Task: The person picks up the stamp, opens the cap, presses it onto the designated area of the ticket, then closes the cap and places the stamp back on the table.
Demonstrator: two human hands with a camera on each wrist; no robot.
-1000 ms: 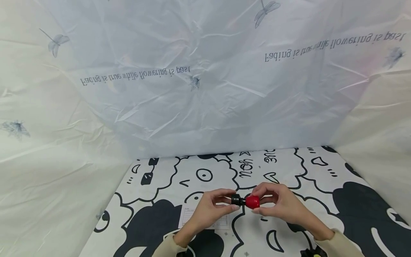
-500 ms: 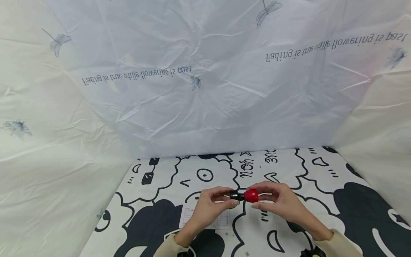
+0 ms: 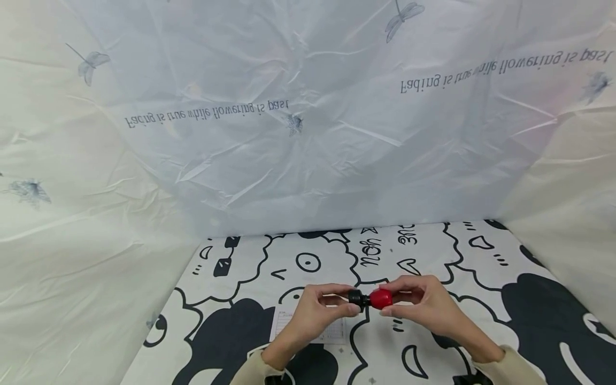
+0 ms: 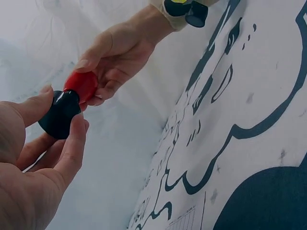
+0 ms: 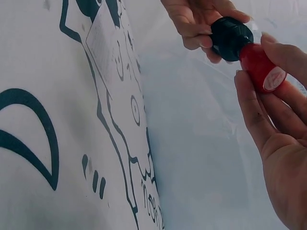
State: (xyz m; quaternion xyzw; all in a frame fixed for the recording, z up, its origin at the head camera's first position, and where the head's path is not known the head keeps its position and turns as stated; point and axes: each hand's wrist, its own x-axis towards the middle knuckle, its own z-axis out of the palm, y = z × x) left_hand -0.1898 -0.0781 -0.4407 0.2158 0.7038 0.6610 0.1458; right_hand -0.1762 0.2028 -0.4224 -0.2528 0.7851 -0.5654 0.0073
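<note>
A small dumbbell-shaped object is held up over the cloth by both hands, lying roughly level between them. Its black end (image 3: pixel 355 298) joins a red bulb (image 3: pixel 380 299) through a narrow dark neck. My left hand (image 3: pixel 315 310) pinches the black end between thumb and fingers. On the other side, my right hand (image 3: pixel 425 305) grips the red bulb with thumb and fingertips. In the right wrist view the red bulb (image 5: pixel 259 67) shows a pale round label on its end face. The black end (image 4: pixel 60 115) looks smooth and rounded in the left wrist view.
A printed paper sheet (image 3: pixel 332 332) lies on the black-and-white cartoon cloth (image 3: pixel 385 353), partly behind my left hand. Pale sheeting (image 3: pixel 308 176) with printed lettering rises behind the cloth and along both sides.
Both hands and the object rise slightly half a second ago, then come down a little and to the right. Each hand keeps its hold on its own end.
</note>
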